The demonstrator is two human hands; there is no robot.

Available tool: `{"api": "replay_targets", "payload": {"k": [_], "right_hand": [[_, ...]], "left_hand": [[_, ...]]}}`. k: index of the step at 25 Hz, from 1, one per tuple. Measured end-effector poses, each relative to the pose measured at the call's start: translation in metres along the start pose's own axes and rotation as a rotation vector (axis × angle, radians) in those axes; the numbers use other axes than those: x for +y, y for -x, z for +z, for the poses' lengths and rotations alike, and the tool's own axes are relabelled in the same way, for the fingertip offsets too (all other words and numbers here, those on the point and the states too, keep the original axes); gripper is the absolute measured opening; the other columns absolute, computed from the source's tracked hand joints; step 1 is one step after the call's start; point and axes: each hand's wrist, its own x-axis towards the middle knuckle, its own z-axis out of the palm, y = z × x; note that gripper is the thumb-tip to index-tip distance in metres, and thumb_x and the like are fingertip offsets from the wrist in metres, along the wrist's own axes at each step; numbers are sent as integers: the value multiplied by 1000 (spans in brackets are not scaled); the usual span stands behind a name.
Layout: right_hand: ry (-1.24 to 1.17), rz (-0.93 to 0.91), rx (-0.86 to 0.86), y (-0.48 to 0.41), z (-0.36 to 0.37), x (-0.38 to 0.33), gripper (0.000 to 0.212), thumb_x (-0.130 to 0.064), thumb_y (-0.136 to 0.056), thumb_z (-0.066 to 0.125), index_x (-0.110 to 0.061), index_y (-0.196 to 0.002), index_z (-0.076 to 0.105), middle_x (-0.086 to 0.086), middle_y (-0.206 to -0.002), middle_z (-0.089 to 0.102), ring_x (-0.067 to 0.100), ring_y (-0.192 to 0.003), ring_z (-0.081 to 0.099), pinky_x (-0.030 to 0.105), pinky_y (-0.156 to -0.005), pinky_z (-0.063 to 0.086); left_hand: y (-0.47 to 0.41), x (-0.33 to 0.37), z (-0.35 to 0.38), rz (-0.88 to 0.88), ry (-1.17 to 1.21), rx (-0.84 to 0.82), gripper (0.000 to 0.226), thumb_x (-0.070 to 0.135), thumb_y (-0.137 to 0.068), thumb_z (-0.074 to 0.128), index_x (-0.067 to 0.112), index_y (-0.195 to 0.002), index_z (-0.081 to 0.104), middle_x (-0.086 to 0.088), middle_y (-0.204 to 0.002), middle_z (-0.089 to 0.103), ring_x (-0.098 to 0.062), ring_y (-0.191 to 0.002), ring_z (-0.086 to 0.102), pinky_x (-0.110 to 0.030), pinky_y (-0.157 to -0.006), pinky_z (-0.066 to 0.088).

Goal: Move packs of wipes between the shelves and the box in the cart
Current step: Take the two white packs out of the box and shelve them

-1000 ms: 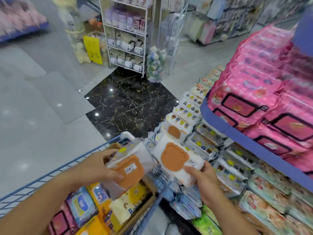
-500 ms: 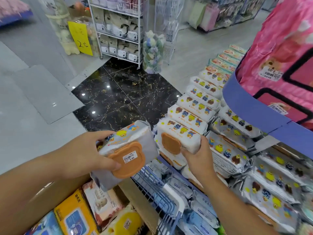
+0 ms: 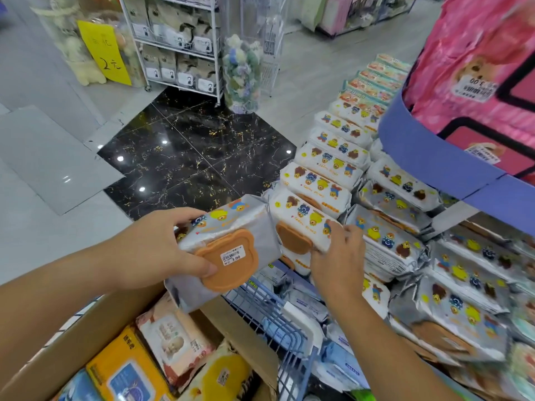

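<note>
left hand (image 3: 150,250) grips silver wipes pack (image 3: 231,241) at near end, thumb across orange bear-shaped lid, fingers behind. pack tilted, held above cardboard box (image 3: 240,322) in blue wire cart (image 3: 289,325), probably parked clear while other hand works.
right hand (image 3: 338,261) curls fingers over end of white wipes pack (image 3: 304,218), at front of shelf row (image 3: 333,157), just beside silver pack. lid faces aisle like neighbours, so judged as being seated into row.
box holds assorted packs (image 3: 127,369).
</note>
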Motion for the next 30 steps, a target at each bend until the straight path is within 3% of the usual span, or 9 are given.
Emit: {"api": "replay_targets", "payload": {"k": [3, 5, 8, 11, 14, 18, 23, 27, 30], "right_hand": [[-157, -38, -18, 9, -28, -3, 56, -22, -85, 72, -17, -136, 50, 8, -143, 40, 28, -132, 37, 41, -104, 40], [-503, -28, -146, 25, -56, 0, 48, -28, -89, 72, -26, -133, 53, -7, -137, 48, 13, -131, 44, 34, -106, 40], [-825, -28, -424, 44, -98, 12, 73, -70, -75, 71, -46, -139, 48, -29, -142, 50, -8, -132, 46, 25, -106, 43], [-743, -88, -504, 46, -123, 36, 90, -75, -65, 73, -60, -143, 33, -46, -142, 38, -16, -132, 41, 15, -103, 41], [-658, -53, -510, 38, -143, 71, 103, -65, -58, 83, -63, -145, 28, -40, -151, 32, -6, -138, 41, 30, -110, 43], [-477, -56, -470, 26, -158, 115, 99, -66, -52, 78, -60, -141, 35, -48, -135, 32, -16, -128, 38, 28, -108, 39], [-187, -136, -343, 11, -143, 149, 84, -57, -67, 86, -43, -138, 44, -36, -118, 37, -6, -111, 46, 28, -97, 48], [7, -204, -259, 9, -119, 148, 82, -62, -76, 77, -35, -144, 40, -18, -126, 41, 8, -119, 41, 28, -98, 42], [93, -237, -164, 15, -97, 150, 78, -63, -72, 80, -27, -134, 51, -6, -129, 45, 19, -118, 48, 37, -97, 49]], "left_hand": [[-5, 5, 8, 12, -9, -24, 62, 25, -63, 97, 39, -116, 68, 24, -103, 72, -1, -90, 72, -27, -75, 61], [-12, 12, 14, 31, -36, -57, 65, 27, -62, 97, 41, -118, 67, 23, -103, 72, -2, -90, 72, -34, -80, 62], [-29, 32, 31, 120, -176, -151, 81, 42, -56, 95, 47, -129, 59, 26, -110, 69, 1, -98, 68, -35, -88, 59], [-51, 62, 63, 240, -375, -232, 99, 53, -56, 90, 48, -145, 45, 32, -128, 56, 4, -111, 57, -24, -95, 50], [-70, 95, 106, 344, -491, -295, 101, 53, -64, 88, 48, -150, 36, 30, -140, 45, 2, -120, 46, -21, -98, 41], [-95, 117, 160, 565, -560, -301, 90, 55, -69, 86, 47, -147, 41, 24, -134, 51, -3, -119, 48, -29, -102, 45], [-125, 108, 203, 646, -639, -225, 93, 46, -74, 83, 40, -153, 35, 19, -143, 47, -6, -128, 36, -26, -109, 38], [-142, 95, 208, 694, -877, -139, 91, 58, -75, 79, 40, -152, 33, 20, -143, 50, -13, -128, 40, -34, -109, 39], [-142, 84, 218, 700, -975, -108, 89, 38, -75, 82, 34, -151, 37, 3, -145, 49, -25, -125, 49, -43, -105, 47]]}}
